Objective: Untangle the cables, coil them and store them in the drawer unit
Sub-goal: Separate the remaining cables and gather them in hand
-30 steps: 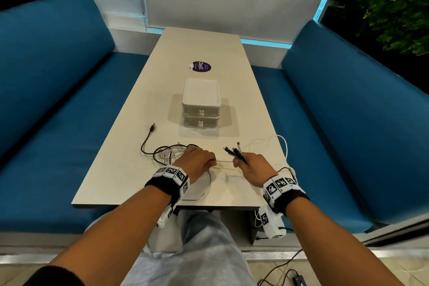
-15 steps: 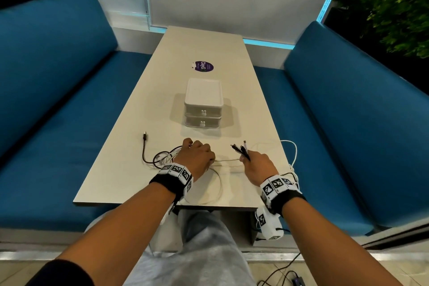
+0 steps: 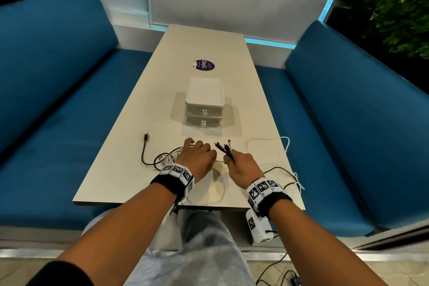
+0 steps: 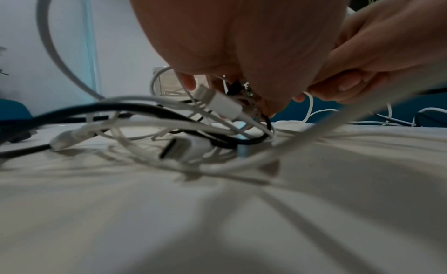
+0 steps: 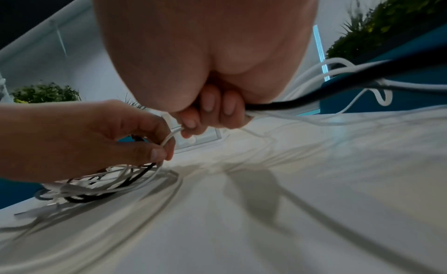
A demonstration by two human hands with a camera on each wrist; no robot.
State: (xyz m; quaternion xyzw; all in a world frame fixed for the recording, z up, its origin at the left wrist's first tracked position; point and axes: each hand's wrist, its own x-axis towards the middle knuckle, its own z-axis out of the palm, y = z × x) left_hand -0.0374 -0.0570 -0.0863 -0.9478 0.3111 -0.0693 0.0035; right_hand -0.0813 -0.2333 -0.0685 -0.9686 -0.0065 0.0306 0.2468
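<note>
1. The right hand (image 3: 242,166) is curled around a bunch of cable ends (image 3: 224,150) – black and white plugs that poke up out of the fist toward the drawer unit, with the leads trailing off to the right.
2. The left hand (image 3: 197,159) sits just beside it, thumb and fingers pinching one thin white cable (image 5: 169,138) that runs across to the right hand. Beneath and to the left of it lies the tangle (image 4: 193,129) of black and white leads.
3. The step in hand looks like drawing one lead out of the knot. I would keep the right hand firm as an anchor and let the left slide along the white cable, feeding slack – a hard pull would likely cinch the loops tighter.
4. Free a plug end first and pass it back through each loop.
5. One black cable (image 3: 145,148) strays left across the table (image 3: 130,146), its plug lying loose.
6. The drawer unit (image 3: 204,105) stands farther along the table, both drawers closed; nothing is coiled or stored yet.
</note>
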